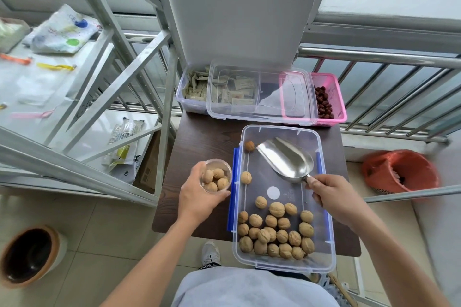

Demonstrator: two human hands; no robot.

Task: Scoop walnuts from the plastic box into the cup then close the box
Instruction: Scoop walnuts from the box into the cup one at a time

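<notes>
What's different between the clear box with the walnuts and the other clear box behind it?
The walnut box is open, with blue clips along its sides; the rear box has its lid on and no blue clips showing. The walnut box holds loose walnuts and a metal scoop; the rear box holds small paper packets. Both are clear plastic and sit on the dark table.

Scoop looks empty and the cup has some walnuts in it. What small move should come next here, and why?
Probably lower the empty scoop in the right hand toward the walnuts piled at the near end of the box. The cup in the left hand looks only partly filled, so another load seems due.
</notes>
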